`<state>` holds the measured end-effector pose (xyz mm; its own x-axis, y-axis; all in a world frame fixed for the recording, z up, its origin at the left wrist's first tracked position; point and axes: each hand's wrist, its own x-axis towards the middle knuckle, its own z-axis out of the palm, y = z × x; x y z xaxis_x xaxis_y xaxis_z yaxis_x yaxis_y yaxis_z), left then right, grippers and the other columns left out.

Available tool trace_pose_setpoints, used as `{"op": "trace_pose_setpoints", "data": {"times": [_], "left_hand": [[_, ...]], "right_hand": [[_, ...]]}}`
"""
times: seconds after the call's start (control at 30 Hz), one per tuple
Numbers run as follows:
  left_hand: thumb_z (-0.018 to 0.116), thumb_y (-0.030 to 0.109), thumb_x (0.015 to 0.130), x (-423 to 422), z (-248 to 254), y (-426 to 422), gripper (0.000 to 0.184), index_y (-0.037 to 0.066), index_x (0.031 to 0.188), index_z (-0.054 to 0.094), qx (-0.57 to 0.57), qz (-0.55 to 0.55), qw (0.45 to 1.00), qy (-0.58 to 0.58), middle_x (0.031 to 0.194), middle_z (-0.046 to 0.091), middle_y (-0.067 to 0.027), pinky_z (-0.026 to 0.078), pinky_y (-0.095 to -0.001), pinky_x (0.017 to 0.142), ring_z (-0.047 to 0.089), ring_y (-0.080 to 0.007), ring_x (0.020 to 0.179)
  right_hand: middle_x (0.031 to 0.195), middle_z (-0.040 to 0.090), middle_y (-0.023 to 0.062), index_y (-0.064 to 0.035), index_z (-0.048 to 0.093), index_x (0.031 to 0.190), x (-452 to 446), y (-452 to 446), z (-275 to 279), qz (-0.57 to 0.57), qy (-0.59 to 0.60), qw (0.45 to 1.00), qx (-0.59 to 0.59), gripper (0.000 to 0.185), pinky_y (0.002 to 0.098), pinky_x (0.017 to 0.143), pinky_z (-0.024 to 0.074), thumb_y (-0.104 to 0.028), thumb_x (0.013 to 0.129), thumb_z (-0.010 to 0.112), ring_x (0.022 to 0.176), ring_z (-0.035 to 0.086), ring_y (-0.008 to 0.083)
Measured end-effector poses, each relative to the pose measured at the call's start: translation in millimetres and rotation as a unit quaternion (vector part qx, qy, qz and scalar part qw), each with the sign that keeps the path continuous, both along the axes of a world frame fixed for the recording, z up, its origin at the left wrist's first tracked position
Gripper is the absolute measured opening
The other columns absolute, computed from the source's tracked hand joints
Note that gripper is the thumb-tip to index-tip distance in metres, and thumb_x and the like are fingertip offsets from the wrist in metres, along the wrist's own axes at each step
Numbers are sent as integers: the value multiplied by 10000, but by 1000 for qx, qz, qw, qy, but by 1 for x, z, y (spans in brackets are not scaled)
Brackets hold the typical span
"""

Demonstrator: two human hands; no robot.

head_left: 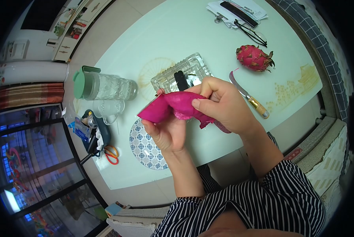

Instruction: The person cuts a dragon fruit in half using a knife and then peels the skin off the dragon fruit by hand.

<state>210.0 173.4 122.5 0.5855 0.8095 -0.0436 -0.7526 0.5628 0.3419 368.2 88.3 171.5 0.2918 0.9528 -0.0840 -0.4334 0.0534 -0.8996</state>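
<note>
Both my hands grip a cut dragon fruit [157,108] with bright magenta peel and flesh, held in the air above the table. My left hand [169,134] supports its left part from below, the thumb on the near edge. My right hand [220,100] pinches the right part, where a torn flap of peel [205,119] hangs down. Beneath my left hand lies a blue-and-white patterned plate [145,148], partly hidden. To the right of my right hand rests a curved knife [246,93] with a wooden handle and pink smears on its blade. A whole dragon fruit [255,58] lies beyond it.
A glass tray [198,63] holding a black object stands behind my hands. At left are a green-lidded pitcher [109,86], a glass mug [107,108], a filled caddy [100,130] and orange-handled scissors [112,155]. Papers and glasses [256,37] lie at the far right.
</note>
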Motion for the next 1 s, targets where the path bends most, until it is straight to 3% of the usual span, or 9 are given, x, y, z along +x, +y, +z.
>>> {"op": "trace_pose_setpoints", "data": {"times": [0.07, 0.13, 0.2, 0.23, 0.53, 0.63, 0.83, 0.9, 1.0], "left_hand": [[850, 454, 791, 1, 2, -1, 777, 35, 1370, 543, 10, 24, 999, 46, 1354, 596, -127, 366, -509, 1150, 511, -270, 1306], [855, 436, 792, 1, 4, -1, 795, 37, 1393, 522, 20, 47, 994, 92, 1376, 582, -124, 355, -516, 1160, 501, -271, 1319], [859, 414, 792, -1, 6, 1, 865, 43, 1457, 450, 56, 19, 993, 105, 1425, 546, -117, 333, -521, 1177, 489, -274, 1332], [859, 414, 792, -1, 5, 1, 865, 43, 1457, 450, 56, 20, 993, 105, 1425, 546, -117, 333, -521, 1177, 489, -274, 1332], [876, 470, 726, -2, 4, 4, 1043, 32, 1516, 355, 75, 24, 995, 56, 1420, 534, -133, 315, -520, 1193, 456, -284, 1373], [920, 431, 673, -6, 5, 5, 1114, 55, 1535, 323, 51, 31, 997, 39, 1417, 521, -146, 377, -532, 1178, 492, -302, 1340], [952, 474, 597, -9, 9, 3, 1191, 99, 1539, 328, 53, 51, 996, 46, 1337, 571, -114, 353, -546, 1191, 497, -317, 1334], [906, 539, 640, -18, 5, 9, 1180, 79, 1549, 311, 136, 34, 989, 52, 1341, 593, -69, 275, -567, 1210, 461, -296, 1368], [932, 542, 601, -29, 10, 6, 1249, 84, 1563, 279, 166, 62, 970, 167, 1327, 591, -92, 395, -533, 1145, 520, -298, 1310]], "right_hand": [[1175, 677, 231, -25, 471, 836, 1, 0, 0, 24, 26, 999, -4, 183, 238, 699, 541, 80, 917, 597, 843, 635, 95], [1185, 677, 224, -28, 472, 854, -2, 1, -7, 4, -56, 998, 14, 174, 249, 753, 540, 75, 923, 593, 910, 649, 115], [1186, 691, 186, -21, 490, 836, -7, 4, -14, -20, -81, 996, 41, 153, 257, 720, 522, 35, 910, 612, 846, 614, 100], [1186, 705, 148, -13, 507, 819, -9, 5, -15, -43, -106, 991, 67, 145, 265, 686, 504, -4, 896, 630, 783, 579, 86], [1185, 715, 91, 2, 579, 912, -8, 4, -9, -82, -311, 939, 123, 65, 281, 742, 529, -1, 883, 637, 830, 634, 142], [1179, 717, 83, -3, 593, 941, -8, 3, -10, -98, -248, 960, 89, 54, 263, 735, 525, -5, 904, 633, 817, 625, 112], [1131, 714, 89, -12, 606, 950, -6, 6, -6, -111, -63, 991, 49, 46, 228, 723, 508, -42, 956, 640, 810, 594, 54], [1115, 712, 89, -8, 613, 965, -6, 9, -4, -139, -40, 988, 52, 53, 228, 725, 509, -45, 956, 649, 818, 595, 60], [1093, 707, 85, 2, 626, 1013, -10, 15, -4, -179, -47, 980, 70, 89, 230, 736, 514, -56, 957, 664, 841, 602, 67]]}}
